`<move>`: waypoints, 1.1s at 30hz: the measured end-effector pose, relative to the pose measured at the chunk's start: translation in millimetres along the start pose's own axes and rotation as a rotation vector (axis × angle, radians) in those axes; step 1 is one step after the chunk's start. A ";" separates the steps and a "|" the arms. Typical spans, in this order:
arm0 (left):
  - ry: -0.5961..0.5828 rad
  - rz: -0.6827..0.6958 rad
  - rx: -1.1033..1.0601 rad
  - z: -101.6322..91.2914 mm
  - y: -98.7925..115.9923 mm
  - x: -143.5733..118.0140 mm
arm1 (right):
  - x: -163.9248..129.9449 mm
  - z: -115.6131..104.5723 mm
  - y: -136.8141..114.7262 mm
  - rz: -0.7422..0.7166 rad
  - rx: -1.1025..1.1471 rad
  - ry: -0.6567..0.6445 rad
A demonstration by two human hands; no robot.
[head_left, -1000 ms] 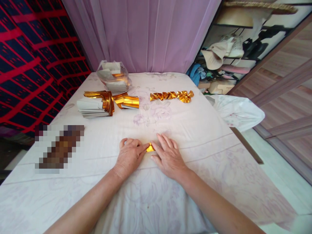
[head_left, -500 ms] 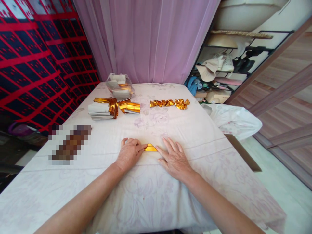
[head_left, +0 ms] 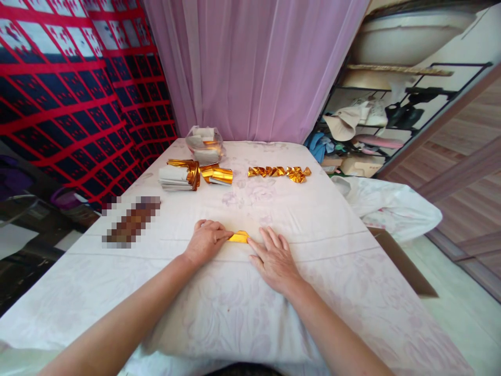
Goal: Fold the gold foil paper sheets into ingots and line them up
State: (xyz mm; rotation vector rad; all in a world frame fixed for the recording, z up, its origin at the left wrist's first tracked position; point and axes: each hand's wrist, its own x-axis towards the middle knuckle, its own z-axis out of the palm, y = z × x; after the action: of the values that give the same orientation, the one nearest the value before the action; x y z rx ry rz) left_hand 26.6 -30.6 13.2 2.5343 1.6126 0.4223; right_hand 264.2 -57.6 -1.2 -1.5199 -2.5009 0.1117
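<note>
A small folded strip of gold foil paper [head_left: 239,237] lies flat on the pale flowered cloth [head_left: 250,303], between my two hands. At its left end, my left hand [head_left: 207,242] has its fingers curled, with thumb and forefinger closed on the paper. My right hand [head_left: 277,261] rests on the cloth with its fingers spread, the forefinger tip touching the strip's right end. Farther back is a row of folded gold foil pieces [head_left: 276,172]. Left of that row lie loose gold foil sheets [head_left: 221,176] and a stack of foil-backed papers [head_left: 178,178].
A clear plastic bag [head_left: 204,151] with more paper stands behind the stack. A blurred-out item [head_left: 131,222] lies at the left. Beyond the right edge are a white plastic bag [head_left: 399,206] and a loaded shelf rack [head_left: 371,115]. A purple curtain [head_left: 250,68] hangs at the back.
The camera view has shifted a little, so the surroundings sit differently. Both hands stay at the ends of the gold strip, with little visible change in their pose.
</note>
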 end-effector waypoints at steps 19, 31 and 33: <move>0.038 0.087 0.167 -0.4 7.8 -32.6 | -1.4 3.4 -4.0 0.017 0.058 0.053; 0.079 0.051 0.062 -8.0 25.7 -5.4 | -6.2 17.4 -1.6 0.105 0.100 0.188; 0.074 0.080 0.048 -3.3 29.6 3.8 | -6.3 17.8 -1.3 0.125 0.099 0.196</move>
State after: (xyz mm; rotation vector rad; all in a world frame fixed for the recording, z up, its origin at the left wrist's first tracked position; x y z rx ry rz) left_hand 53.0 -40.1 24.1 2.6557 1.5685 0.4976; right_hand 262.0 -63.0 -19.3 -1.5651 -2.2165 0.0991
